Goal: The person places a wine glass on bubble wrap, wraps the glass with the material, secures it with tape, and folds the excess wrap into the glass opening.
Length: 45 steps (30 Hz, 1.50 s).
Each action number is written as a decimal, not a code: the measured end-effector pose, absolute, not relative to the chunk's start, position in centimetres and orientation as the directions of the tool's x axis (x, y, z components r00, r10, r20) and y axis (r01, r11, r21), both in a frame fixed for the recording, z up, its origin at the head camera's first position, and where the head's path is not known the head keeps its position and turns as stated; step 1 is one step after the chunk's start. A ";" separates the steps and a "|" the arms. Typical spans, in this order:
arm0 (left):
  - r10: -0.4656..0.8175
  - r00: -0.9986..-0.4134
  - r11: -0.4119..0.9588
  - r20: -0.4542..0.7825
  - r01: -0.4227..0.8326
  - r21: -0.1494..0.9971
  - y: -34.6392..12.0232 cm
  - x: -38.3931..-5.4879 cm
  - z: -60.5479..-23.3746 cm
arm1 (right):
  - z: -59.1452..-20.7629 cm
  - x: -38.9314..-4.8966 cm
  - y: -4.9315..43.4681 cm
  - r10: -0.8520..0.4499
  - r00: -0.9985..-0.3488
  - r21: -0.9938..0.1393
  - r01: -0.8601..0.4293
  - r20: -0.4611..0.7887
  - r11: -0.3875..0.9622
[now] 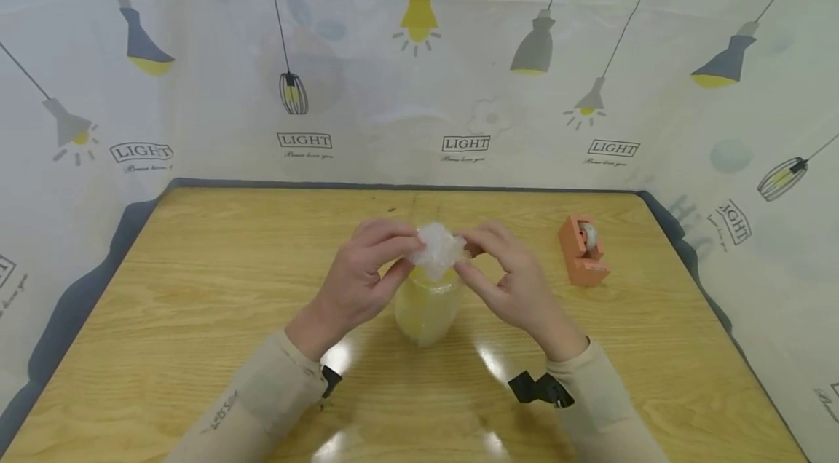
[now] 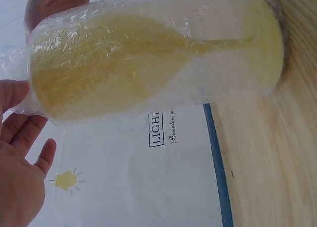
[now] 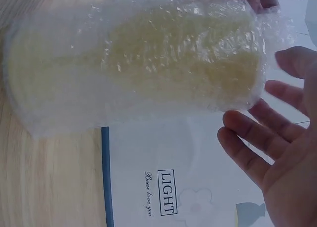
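A yellow-tinted stemmed glass [image 2: 133,53], rolled in clear bubble wrap [image 3: 163,43], stands upright on the wooden table. Loose wrap [image 1: 435,248] bunches above its rim. From the left, my left hand [image 1: 363,274] pinches the edge of this bunch between thumb and fingers. On the other side, my right hand [image 1: 507,274] has its fingertips against the wrap near the top, with the thumb apart from the fingers. The right wrist view shows those fingers [image 3: 252,133] spread and fairly straight. Through the wrap the bowl, stem and foot show blurred.
An orange tape dispenser [image 1: 583,252] with a roll of tape stands on the table [image 1: 216,288], to the right of my right hand. A white sheet printed with lamps [image 1: 380,99] hangs behind the table and along both sides.
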<state>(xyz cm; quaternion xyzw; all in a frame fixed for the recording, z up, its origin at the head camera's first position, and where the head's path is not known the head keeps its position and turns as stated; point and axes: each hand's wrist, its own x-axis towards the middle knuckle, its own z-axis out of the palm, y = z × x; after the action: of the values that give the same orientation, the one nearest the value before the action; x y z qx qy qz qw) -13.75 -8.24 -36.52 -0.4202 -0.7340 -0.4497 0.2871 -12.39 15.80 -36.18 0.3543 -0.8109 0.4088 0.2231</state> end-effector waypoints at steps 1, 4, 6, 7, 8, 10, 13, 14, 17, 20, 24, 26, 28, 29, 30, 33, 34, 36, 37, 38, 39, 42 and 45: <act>0.364 -0.479 0.246 0.799 0.877 0.414 -8.2 -13.8 -36.5 | -36.1 -12.4 15.9 -0.400 -0.643 -0.502 -0.763 0.653 0.406; 0.383 -0.469 0.252 0.796 0.882 0.399 -8.2 -13.8 -36.4 | -35.7 -12.5 15.9 -0.432 -0.612 -0.481 -0.789 0.663 0.381; 0.393 -0.468 0.257 0.792 0.883 0.394 -8.1 -13.9 -36.4 | -35.5 -12.5 15.8 -0.444 -0.592 -0.464 -0.805 0.672 0.371; 0.399 -0.470 0.261 0.787 0.881 0.394 -8.1 -13.8 -36.3 | -35.4 -12.6 15.7 -0.443 -0.583 -0.458 -0.811 0.681 0.362; 0.404 -0.474 0.265 0.782 0.879 0.396 -8.0 -13.8 -36.3 | -35.4 -12.6 15.6 -0.441 -0.578 -0.457 -0.815 0.687 0.355; 0.415 -0.486 0.277 0.769 0.873 0.401 -8.0 -13.8 -36.3 | -35.5 -12.7 15.5 -0.433 -0.578 -0.466 -0.815 0.692 0.343; 0.434 -0.503 0.293 0.748 0.864 0.410 -8.1 -13.7 -36.3 | -35.6 -12.8 15.4 -0.420 -0.585 -0.488 -0.811 0.694 0.324; 0.440 -0.504 0.297 0.743 0.863 0.409 -8.1 -13.7 -36.3 | -35.6 -12.8 15.4 -0.418 -0.591 -0.496 -0.807 0.690 0.321; 0.453 -0.501 0.307 0.737 0.864 0.398 -8.1 -13.7 -36.3 | -35.7 -12.9 15.5 -0.414 -0.602 -0.506 -0.798 0.683 0.326; 0.463 -0.488 0.313 0.740 0.871 0.379 -8.1 -13.7 -36.3 | -35.7 -12.9 15.5 -0.418 -0.608 -0.497 -0.793 0.675 0.352; 0.495 -0.491 0.325 0.717 0.870 0.371 -8.2 -13.7 -36.4 | -35.6 -12.9 15.5 -0.432 -0.617 -0.478 -0.785 0.657 0.395; 0.517 -0.508 0.334 0.689 0.861 0.384 -8.4 -13.5 -36.4 | -35.5 -12.9 15.4 -0.439 -0.628 -0.476 -0.776 0.643 0.414; 0.540 -0.529 0.347 0.655 0.849 0.399 -8.6 -13.4 -36.4 | -35.4 -12.8 15.4 -0.447 -0.638 -0.477 -0.768 0.627 0.428; 0.550 -0.538 0.353 0.639 0.843 0.406 -8.7 -13.3 -36.4 | -35.4 -12.8 15.3 -0.451 -0.643 -0.477 -0.764 0.619 0.435; 0.560 -0.544 0.358 0.625 0.839 0.410 -8.7 -13.2 -36.4 | -35.3 -12.7 15.3 -0.457 -0.647 -0.474 -0.761 0.611 0.444; 0.588 -0.545 0.364 0.598 0.838 0.405 -8.7 -13.1 -36.4 | -35.2 -12.5 15.4 -0.476 -0.659 -0.468 -0.750 0.582 0.468; 0.596 -0.540 0.365 0.595 0.842 0.398 -8.7 -13.1 -36.5 | -35.2 -12.4 15.4 -0.483 -0.661 -0.461 -0.748 0.574 0.476; 0.608 -0.526 0.365 0.594 0.850 0.380 -8.7 -13.1 -36.5 | -35.2 -12.3 15.4 -0.501 -0.662 -0.446 -0.748 0.557 0.492; 0.612 -0.519 0.362 0.597 0.855 0.372 -8.6 -13.1 -36.5 | -35.1 -12.3 15.5 -0.508 -0.662 -0.441 -0.748 0.551 0.497; 0.615 -0.508 0.359 0.603 0.861 0.359 -8.6 -13.2 -36.6 | -35.1 -12.3 15.5 -0.511 -0.665 -0.441 -0.746 0.545 0.500; 0.617 -0.501 0.355 0.607 0.865 0.354 -8.6 -13.2 -36.6 | -35.1 -12.3 15.6 -0.515 -0.665 -0.442 -0.746 0.540 0.499; 0.626 -0.482 0.331 0.613 0.876 0.350 -8.6 -13.3 -36.8 | -35.0 -12.4 15.7 -0.516 -0.671 -0.453 -0.741 0.533 0.496; 0.625 -0.476 0.314 0.619 0.879 0.358 -8.8 -13.1 -37.0 | -35.0 -12.4 15.7 -0.502 -0.681 -0.476 -0.732 0.533 0.488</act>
<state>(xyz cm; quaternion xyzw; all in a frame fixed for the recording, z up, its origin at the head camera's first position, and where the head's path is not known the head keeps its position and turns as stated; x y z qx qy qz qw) -13.14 -8.77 -37.04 -0.4768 -0.7888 -0.3400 0.1866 -12.43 15.70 -35.05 0.3642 -0.8469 0.3513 0.1634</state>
